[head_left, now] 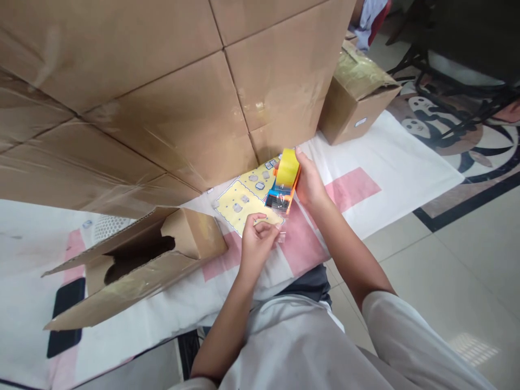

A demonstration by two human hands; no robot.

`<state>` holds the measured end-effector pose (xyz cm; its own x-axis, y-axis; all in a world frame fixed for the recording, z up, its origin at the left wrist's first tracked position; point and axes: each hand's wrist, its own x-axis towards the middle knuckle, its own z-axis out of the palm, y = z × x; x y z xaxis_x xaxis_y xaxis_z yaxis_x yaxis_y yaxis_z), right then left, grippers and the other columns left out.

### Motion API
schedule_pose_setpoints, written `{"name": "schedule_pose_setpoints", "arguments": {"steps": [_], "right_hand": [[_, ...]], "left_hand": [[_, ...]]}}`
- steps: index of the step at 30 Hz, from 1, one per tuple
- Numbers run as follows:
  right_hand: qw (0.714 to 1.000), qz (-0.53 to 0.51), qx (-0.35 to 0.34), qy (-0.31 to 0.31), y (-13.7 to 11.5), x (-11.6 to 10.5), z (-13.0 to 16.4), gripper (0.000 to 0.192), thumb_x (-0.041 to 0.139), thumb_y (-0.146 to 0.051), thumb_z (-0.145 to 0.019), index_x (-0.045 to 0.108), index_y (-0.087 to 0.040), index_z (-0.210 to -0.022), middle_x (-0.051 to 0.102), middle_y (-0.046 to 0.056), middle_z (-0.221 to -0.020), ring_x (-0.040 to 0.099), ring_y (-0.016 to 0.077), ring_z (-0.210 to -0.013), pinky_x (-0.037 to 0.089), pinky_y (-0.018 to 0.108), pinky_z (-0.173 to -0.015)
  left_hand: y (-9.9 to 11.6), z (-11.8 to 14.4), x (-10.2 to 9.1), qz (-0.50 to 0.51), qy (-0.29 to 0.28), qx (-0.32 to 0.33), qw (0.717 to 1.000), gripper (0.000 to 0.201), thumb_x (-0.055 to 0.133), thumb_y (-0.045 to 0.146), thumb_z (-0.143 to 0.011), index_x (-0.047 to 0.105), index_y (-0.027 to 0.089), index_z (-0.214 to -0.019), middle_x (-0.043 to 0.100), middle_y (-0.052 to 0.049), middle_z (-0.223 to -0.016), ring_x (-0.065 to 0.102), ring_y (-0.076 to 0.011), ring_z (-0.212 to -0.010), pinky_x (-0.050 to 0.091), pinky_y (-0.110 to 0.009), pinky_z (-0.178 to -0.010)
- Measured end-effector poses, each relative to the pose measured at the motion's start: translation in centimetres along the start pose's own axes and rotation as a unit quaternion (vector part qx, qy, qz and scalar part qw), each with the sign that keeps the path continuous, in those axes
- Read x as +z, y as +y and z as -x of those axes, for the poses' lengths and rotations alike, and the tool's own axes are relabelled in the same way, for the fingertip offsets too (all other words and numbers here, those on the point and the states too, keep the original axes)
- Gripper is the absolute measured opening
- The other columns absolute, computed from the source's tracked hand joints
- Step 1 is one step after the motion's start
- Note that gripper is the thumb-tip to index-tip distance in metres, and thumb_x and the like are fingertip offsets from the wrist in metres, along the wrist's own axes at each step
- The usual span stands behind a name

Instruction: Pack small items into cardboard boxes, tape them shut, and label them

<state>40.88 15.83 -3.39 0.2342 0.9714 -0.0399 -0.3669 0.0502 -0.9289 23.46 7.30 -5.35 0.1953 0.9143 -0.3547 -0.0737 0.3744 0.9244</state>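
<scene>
My right hand (311,181) is closed around a tape dispenser (295,193) with an orange and blue frame. It carries a roll of yellowish packing tape (287,168), and a clear strip hangs from its front. My left hand (258,238) is just below the dispenser, fingers curled and pinched at the loose end of the clear tape (281,236). Beneath both lies a yellow printed sheet (233,203) with pale rounded pictures, partly covered by the dispenser and my left fingers.
Large taped cartons (182,119) are stacked like a wall behind the table. An open cardboard box (207,233) lies at left, beside a dark phone-like slab (65,319). A closed taped box (345,108) stands at right on the white and pink cloth (410,157). Another person's clothing (369,21) shows behind.
</scene>
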Motion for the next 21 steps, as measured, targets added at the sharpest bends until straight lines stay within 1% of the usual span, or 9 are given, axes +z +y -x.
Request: {"name": "schedule_pose_setpoints", "arguments": {"steps": [2, 4, 6, 9, 11, 16, 19, 21], "right_hand": [[0.999, -0.007, 0.02, -0.036, -0.2, -0.2, -0.1, 0.079, 0.04, -0.096, -0.077, 0.065, -0.023, -0.094, 0.071, 0.01, -0.085, 0.071, 0.0316, -0.097, 0.06, 0.047, -0.079], [0.998, -0.006, 0.037, -0.053, -0.3, -0.4, -0.2, 0.076, 0.041, -0.094, -0.079, 0.066, -0.024, -0.093, 0.072, 0.009, -0.085, 0.071, 0.0318, -0.099, 0.06, 0.047, -0.081], [0.998, -0.01, 0.038, -0.043, -0.3, -0.5, -0.4, 0.071, 0.048, -0.091, -0.079, 0.066, -0.024, -0.091, 0.073, 0.009, -0.085, 0.071, 0.0321, -0.099, 0.06, 0.047, -0.082], [1.0, -0.013, 0.015, -0.017, 0.1, -0.6, -0.4, 0.061, 0.057, -0.084, -0.079, 0.063, -0.024, -0.089, 0.073, 0.008, -0.087, 0.071, 0.0309, -0.097, 0.06, 0.046, -0.082], [1.0, -0.007, -0.001, -0.007, 0.4, -0.5, -0.3, 0.056, 0.061, -0.08, -0.08, 0.062, -0.024, -0.089, 0.073, 0.007, -0.088, 0.072, 0.0299, -0.095, 0.06, 0.044, -0.081], [0.999, 0.021, -0.041, 0.023, 0.7, 0.0, 0.4, 0.054, 0.069, -0.075, -0.079, 0.06, -0.024, -0.095, 0.072, 0.007, -0.091, 0.071, 0.0278, -0.091, 0.059, 0.039, -0.075], [0.998, 0.04, -0.046, 0.027, 0.8, 0.0, 0.4, 0.058, 0.063, -0.08, -0.08, 0.059, -0.024, -0.095, 0.071, 0.006, -0.09, 0.071, 0.0274, -0.092, 0.058, 0.038, -0.073], [0.998, 0.051, -0.043, 0.017, 0.9, -0.1, 0.0, 0.064, 0.055, -0.086, -0.081, 0.061, -0.024, -0.094, 0.071, 0.007, -0.084, 0.072, 0.0278, -0.089, 0.059, 0.039, -0.072]], "left_hand": [[0.8, -0.7, -0.3, -0.018, 0.002, 0.021, 1.0, 0.044, 0.083, 0.044, -0.073, 0.057, 0.021, -0.1, 0.067, 0.003, -0.068, 0.07, -0.0153, -0.066, 0.057, -0.026, -0.066], [1.7, -1.2, -0.7, -0.058, -0.009, 0.055, 0.997, 0.033, 0.08, 0.045, -0.076, 0.065, 0.018, -0.085, 0.068, 0.0, -0.068, 0.069, -0.0158, -0.069, 0.057, -0.026, -0.069], [2.6, -1.5, -1.1, -0.102, -0.02, 0.082, 0.991, 0.028, 0.077, 0.043, -0.079, 0.068, 0.017, -0.075, 0.069, -0.002, -0.07, 0.068, -0.0154, -0.07, 0.055, -0.026, -0.069], [3.6, -1.4, -1.5, -0.129, -0.014, 0.102, 0.986, 0.021, 0.075, 0.039, -0.082, 0.072, 0.019, -0.077, 0.071, -0.002, -0.071, 0.068, -0.016, -0.072, 0.054, -0.025, -0.071], [4.1, -1.2, -1.4, -0.116, -0.006, 0.098, 0.988, 0.021, 0.076, 0.04, -0.081, 0.072, 0.019, -0.079, 0.071, -0.002, -0.07, 0.069, -0.0163, -0.07, 0.055, -0.026, -0.069], [5.0, -0.8, -0.9, -0.084, -0.024, 0.068, 0.994, 0.024, 0.078, 0.04, -0.079, 0.07, 0.018, -0.075, 0.068, -0.001, -0.064, 0.065, -0.0134, -0.056, 0.056, -0.025, -0.06], [5.0, -0.7, -0.8, -0.082, -0.021, 0.064, 0.994, 0.024, 0.078, 0.04, -0.078, 0.07, 0.018, -0.074, 0.067, 0.0, -0.064, 0.063, -0.0116, -0.055, 0.055, -0.023, -0.057], [4.7, -0.7, -0.8, -0.074, -0.012, 0.052, 0.996, 0.025, 0.08, 0.041, -0.075, 0.069, 0.018, -0.074, 0.067, 0.0, -0.063, 0.063, -0.0118, -0.054, 0.055, -0.023, -0.056]]}}
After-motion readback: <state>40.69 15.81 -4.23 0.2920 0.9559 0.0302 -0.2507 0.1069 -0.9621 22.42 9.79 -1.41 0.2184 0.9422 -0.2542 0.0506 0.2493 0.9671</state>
